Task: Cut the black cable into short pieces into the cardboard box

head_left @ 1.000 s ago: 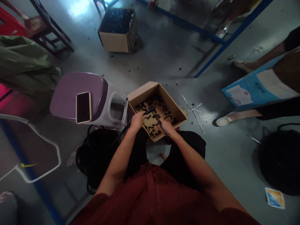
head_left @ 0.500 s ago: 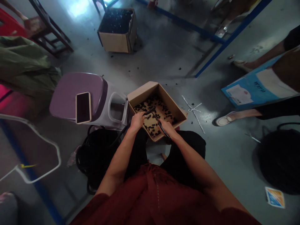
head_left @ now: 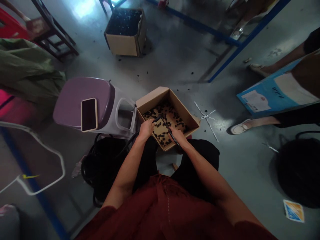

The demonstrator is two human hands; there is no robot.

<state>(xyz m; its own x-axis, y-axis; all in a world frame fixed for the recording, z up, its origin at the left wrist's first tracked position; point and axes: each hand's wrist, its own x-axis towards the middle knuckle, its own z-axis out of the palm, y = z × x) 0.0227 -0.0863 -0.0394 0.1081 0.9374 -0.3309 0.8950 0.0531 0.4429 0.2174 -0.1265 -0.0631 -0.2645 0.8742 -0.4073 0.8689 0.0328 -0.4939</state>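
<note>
My left hand (head_left: 147, 128) is closed around a black cable or tube (head_left: 157, 118), whose end points out over an open cardboard box (head_left: 183, 116). From that hand the black length runs back towards a dark coiled bundle (head_left: 107, 163) beside my left leg. In my right hand (head_left: 178, 136) is a pair of black-handled cutters (head_left: 172, 135), its jaws reaching up to the cable's end. Whether the jaws touch the cable is too small to tell. Many short black pieces (head_left: 163, 136) lie scattered on the box floor below both hands.
A purple-topped stool (head_left: 75, 100) bearing a phone (head_left: 89, 115) stands left of the box. Farther off is another cardboard box (head_left: 123, 45) filled with black pieces. At right are a blue box (head_left: 265, 93), another person's feet (head_left: 238, 128), a white tie (head_left: 205, 116) and a black coil (head_left: 300, 170).
The free end of the black cable sits slightly farther left and reaches less far past the cutters. Both hands stay in nearly the same place.
</note>
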